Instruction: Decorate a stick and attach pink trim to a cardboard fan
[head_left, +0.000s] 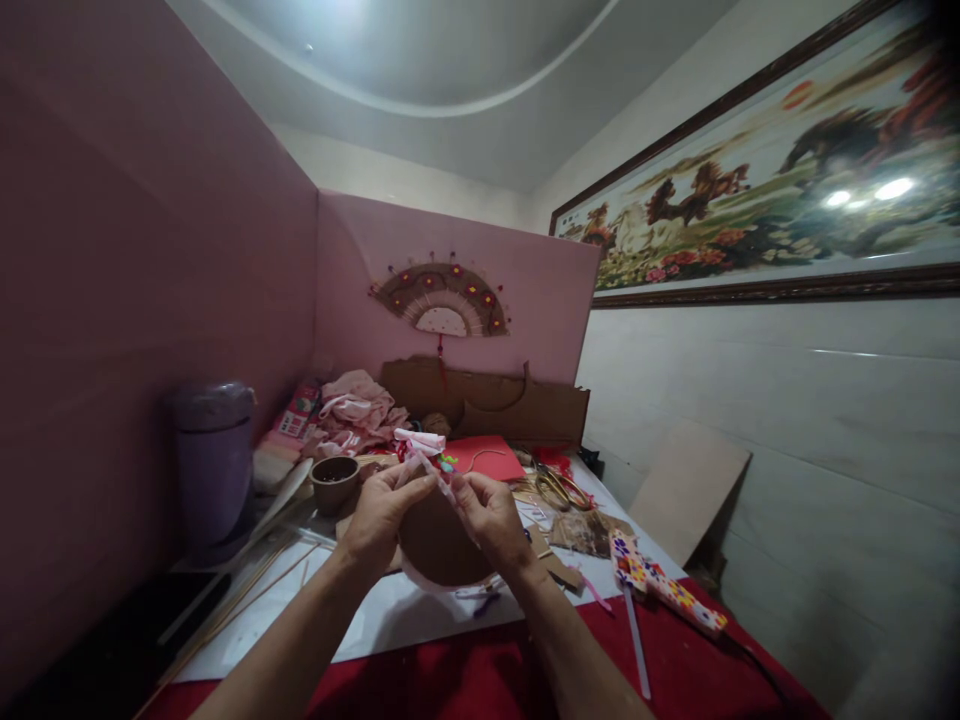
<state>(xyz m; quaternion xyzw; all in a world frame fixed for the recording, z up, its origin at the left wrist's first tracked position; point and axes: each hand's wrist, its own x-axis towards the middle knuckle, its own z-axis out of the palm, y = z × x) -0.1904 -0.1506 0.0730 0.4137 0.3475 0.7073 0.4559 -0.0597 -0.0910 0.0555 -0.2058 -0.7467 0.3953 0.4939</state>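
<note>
My left hand (382, 515) and my right hand (491, 515) are raised close together over the table, both pinched on a thin pale pink ribbon strip (437, 478) that runs slanting between them. Just below the hands lies a round brown cardboard disc (439, 550) with a pale edge. A small brown bowl (334, 482) stands to the left of my left hand. A roll of pink ribbon (420, 440) lies just behind the hands.
A lilac lidded bin (212, 455) stands at the left. Pink cloth (356, 410), cardboard pieces (525, 410), a red sheet (484, 457) and scissors (559, 488) crowd the back. A flower-patterned glue gun (664, 585) lies at the right. Thin sticks (247, 590) lie at the left.
</note>
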